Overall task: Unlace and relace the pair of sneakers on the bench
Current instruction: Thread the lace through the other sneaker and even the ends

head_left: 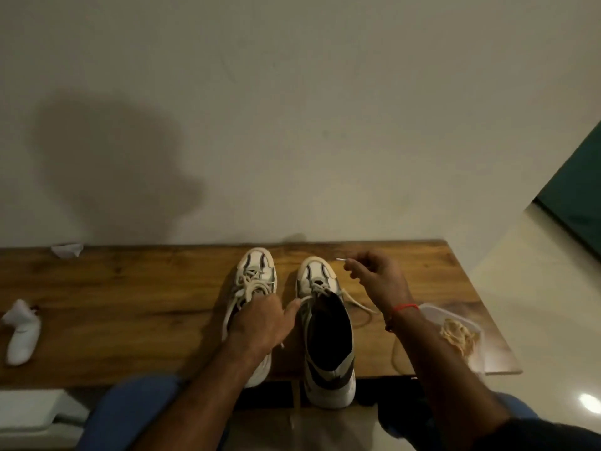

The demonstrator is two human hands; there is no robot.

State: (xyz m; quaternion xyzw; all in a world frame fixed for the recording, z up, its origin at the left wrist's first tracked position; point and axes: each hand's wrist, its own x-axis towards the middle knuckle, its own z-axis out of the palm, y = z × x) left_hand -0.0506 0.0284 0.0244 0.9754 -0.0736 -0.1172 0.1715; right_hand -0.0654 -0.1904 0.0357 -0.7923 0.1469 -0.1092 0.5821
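Wooden and warm-toned, the table stands against a plain wall and carries a pair of white sneakers with dark trim, toes pointing at the wall. The left sneaker is laced, and the person's left hand rests over its tongue and collar, fingers curled down into the laces, thumb stretched toward the other shoe. The right sneaker sits just beside it, its heel hanging over the near edge, its dark mouth wide open and only the lowest eyelets threaded. The right hand is raised beside that shoe's toe, pinching the tip of the loose lace between thumb and fingers; the lace trails back across the table. A red thread circles the right wrist. Near the right forearm lies a clear plastic container; far left lies a white object, and crumpled paper sits by the wall.
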